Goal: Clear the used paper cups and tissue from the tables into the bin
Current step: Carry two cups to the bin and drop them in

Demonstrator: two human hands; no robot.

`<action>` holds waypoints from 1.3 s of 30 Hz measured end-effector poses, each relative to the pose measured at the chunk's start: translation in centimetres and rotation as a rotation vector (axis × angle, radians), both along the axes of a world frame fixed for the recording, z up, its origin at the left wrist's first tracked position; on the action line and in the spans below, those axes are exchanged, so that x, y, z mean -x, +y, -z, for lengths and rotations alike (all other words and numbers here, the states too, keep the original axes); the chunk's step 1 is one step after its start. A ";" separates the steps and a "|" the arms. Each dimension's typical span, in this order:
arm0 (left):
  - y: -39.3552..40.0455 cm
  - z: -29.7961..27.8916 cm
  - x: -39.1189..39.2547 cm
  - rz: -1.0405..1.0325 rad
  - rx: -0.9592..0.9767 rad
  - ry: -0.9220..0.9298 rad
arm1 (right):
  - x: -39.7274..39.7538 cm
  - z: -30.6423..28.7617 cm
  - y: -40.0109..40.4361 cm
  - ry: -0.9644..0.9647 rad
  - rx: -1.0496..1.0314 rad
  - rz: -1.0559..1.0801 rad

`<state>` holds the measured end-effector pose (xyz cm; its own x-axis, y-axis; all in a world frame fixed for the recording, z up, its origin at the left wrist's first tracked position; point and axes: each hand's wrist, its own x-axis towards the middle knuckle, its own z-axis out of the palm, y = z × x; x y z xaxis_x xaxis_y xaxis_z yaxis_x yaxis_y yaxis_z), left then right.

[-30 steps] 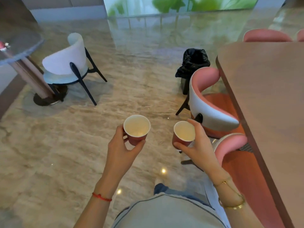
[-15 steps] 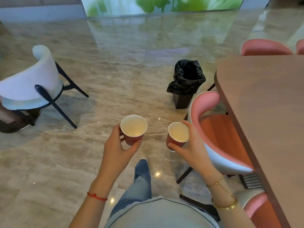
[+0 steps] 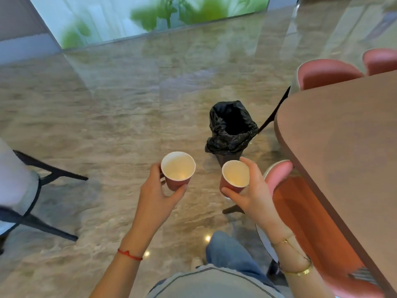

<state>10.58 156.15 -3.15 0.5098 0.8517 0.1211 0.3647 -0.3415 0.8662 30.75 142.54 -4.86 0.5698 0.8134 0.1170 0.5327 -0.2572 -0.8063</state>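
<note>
Two cups carried nearer to the bin

Taking the black-bagged waste bin (image 3: 231, 127) as landmark: over the last second it has grown larger and slid toward the middle of the view, so the person is closing on it. Short of it to the left, the left hand (image 3: 158, 194) curls round a red paper cup with a pale inside (image 3: 177, 170); just short of it to the right, the right hand (image 3: 254, 194) grips a second red paper cup (image 3: 235, 176). Right of it stands the brown wooden table (image 3: 343, 151). Dropping comes next, I judge; no tissue shows.
</note>
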 end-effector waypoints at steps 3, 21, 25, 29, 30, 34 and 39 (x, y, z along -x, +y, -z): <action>5.4 0.9 -4.4 0.062 0.019 0.009 | -3.7 1.0 4.5 -0.006 0.028 0.087; 34.8 5.4 -36.4 0.237 0.010 0.096 | -31.2 3.7 30.4 0.004 0.122 0.274; 39.6 7.0 -43.0 0.309 0.020 0.132 | -35.5 5.1 34.1 0.043 0.168 0.337; 44.0 8.9 -49.8 0.464 0.003 0.176 | -39.4 6.9 37.5 0.101 0.241 0.441; 45.1 9.4 -51.4 0.509 0.005 0.197 | -40.2 7.4 38.4 0.117 0.263 0.477; 48.7 11.3 -57.4 0.691 0.001 0.277 | -43.1 9.3 41.7 0.204 0.308 0.615; 52.7 13.2 -62.3 0.917 0.133 0.486 | -45.3 10.5 44.8 0.304 0.427 0.719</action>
<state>72.90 208.83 -16.36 0.9357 0.1055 -0.3366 0.3334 -0.5760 0.7464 76.09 187.33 -15.39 0.9166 0.1862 -0.3539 -0.0952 -0.7579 -0.6454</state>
